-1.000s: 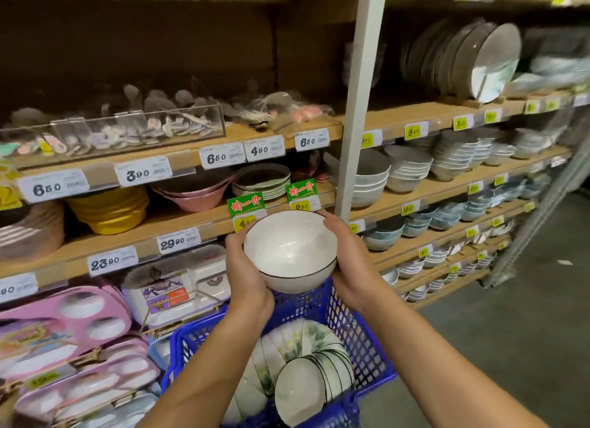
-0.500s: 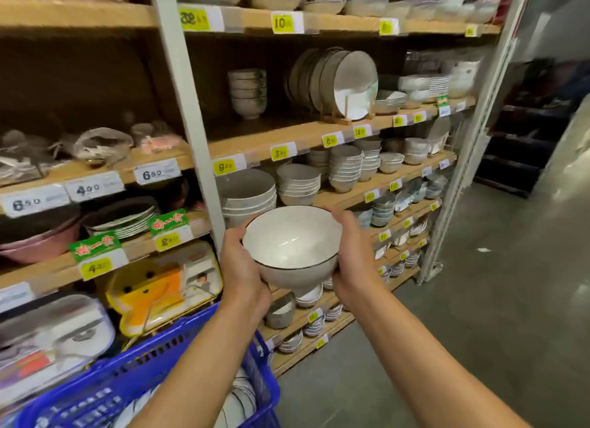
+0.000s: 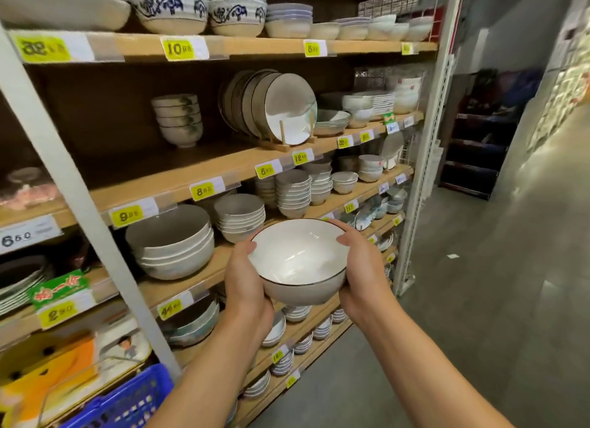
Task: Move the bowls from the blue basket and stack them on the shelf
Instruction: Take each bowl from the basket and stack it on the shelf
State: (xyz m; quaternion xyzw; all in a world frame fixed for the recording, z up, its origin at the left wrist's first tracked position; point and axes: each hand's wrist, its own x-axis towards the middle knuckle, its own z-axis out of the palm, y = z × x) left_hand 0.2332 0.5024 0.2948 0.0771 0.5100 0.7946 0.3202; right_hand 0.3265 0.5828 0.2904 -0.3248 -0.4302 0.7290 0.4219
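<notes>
Head view, aisle of a crockery shop, listed near to far.

- Blue basket [image 3: 127, 405]: only one corner shows at the lower left edge, below the shelving; its contents are out of sight.
- Left hand [image 3: 245, 277] and right hand [image 3: 364, 274]: one on each side of a single bowl, fingers curled round its outer wall and clamped on it, thumbs hooked over the rim.
- Bowl [image 3: 297, 258]: white inside, thin dark rim, held upright and clear of the basket, in front of the wooden shelf [image 3: 178, 287] and not touching it.
- Stack of large grey-white bowls [image 3: 172, 245]: on that shelf, to the left of the held bowl.
- Stack of smaller bowls [image 3: 241, 217]: just right of the large stack, behind the held bowl.
- Yellow price tags [image 3: 126, 216]: along the shelf edges.
- Upright plates [image 3: 287, 108]: in a wooden rack, one shelf up.
- Blue-patterned bowls [image 3: 169, 6]: top shelf.
- Grey floor [image 3: 479, 300]: right of the shelving.
</notes>
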